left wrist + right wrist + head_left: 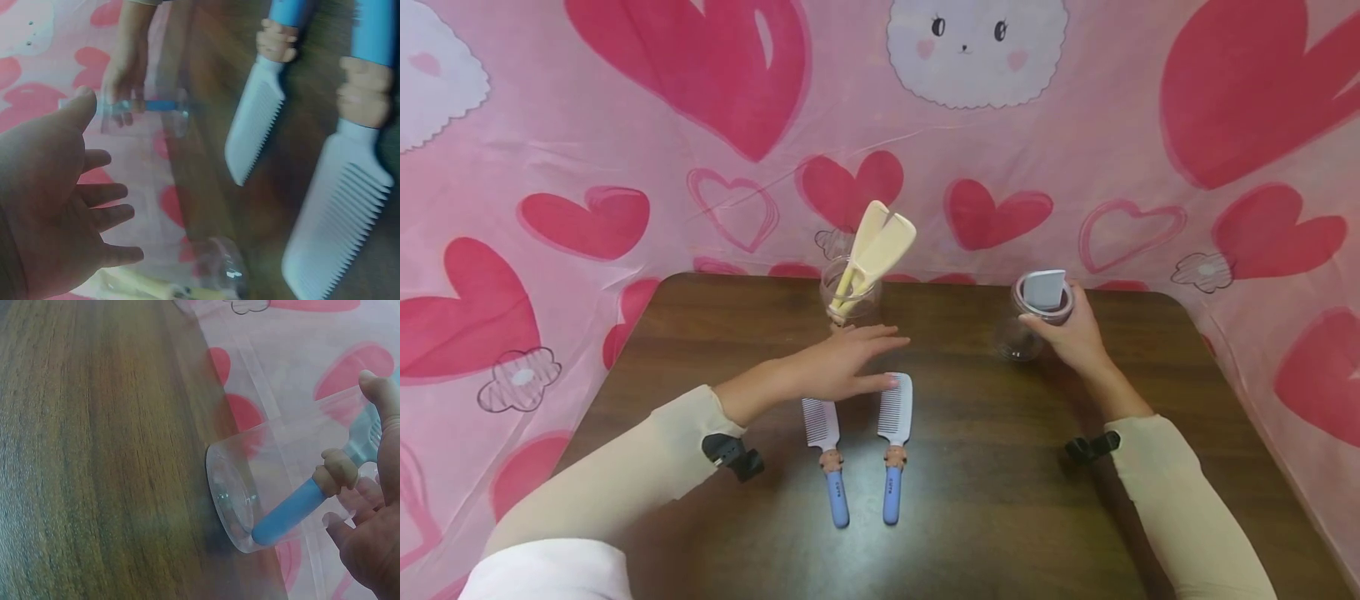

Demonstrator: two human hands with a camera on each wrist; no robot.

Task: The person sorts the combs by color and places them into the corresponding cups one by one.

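My right hand [1081, 335] grips a clear jar [1017, 342] near its rim, thumb on one side and fingers on the other. Inside that jar stands a comb with a blue handle [290, 512] and a pale head [1043, 289]. My left hand [831, 367] is held over the table with fingers spread and an empty palm, as the left wrist view also shows. Below it lie two combs, a left one [837, 496] and a right one [892, 493]. Both have white toothed heads, brown figures and blue handles; the hand partly hides the left head.
A second clear jar [867, 310] stands at the back of the table, beyond my left hand. Two cream-yellow, flat-headed pieces [886, 248] lean in it. Behind the brown wooden table [985, 467] hangs a pink cloth [917, 158] with hearts.
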